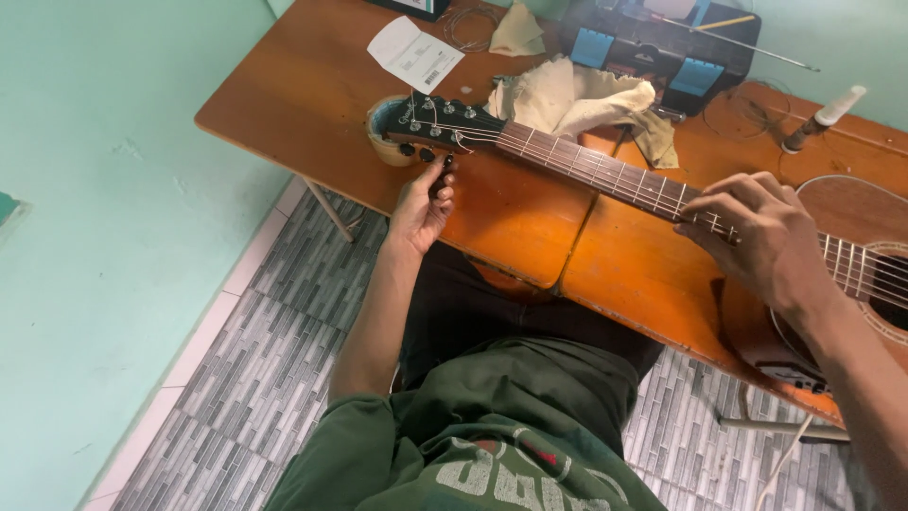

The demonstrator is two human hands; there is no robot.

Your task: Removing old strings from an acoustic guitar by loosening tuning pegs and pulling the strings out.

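Head camera footage shows an acoustic guitar (pixel 605 175) laid flat across a wooden table (pixel 312 104), its headstock (pixel 440 128) at the left and its body at the right edge of the view. The left hand (pixel 423 203) is raised to the near side of the headstock, thumb and fingers pinched on a black tuning peg (pixel 445 163). The right hand (pixel 757 232) is laid over the strings (pixel 851 265) where the neck meets the body, fingers curled and pressing or plucking there; nothing is held in it. A roll of tape (pixel 383 132) is tucked under the headstock, a cream cloth (pixel 577 99) is bunched beyond the neck, and a dark case with blue latches (pixel 662 52) stands at the far edge, with a paper slip (pixel 414 54) to its left. The step in hand is judged to be tuning: the peg is best turned in small amounts while the matching string is sounded, and tension should be watched so that no string is overwound
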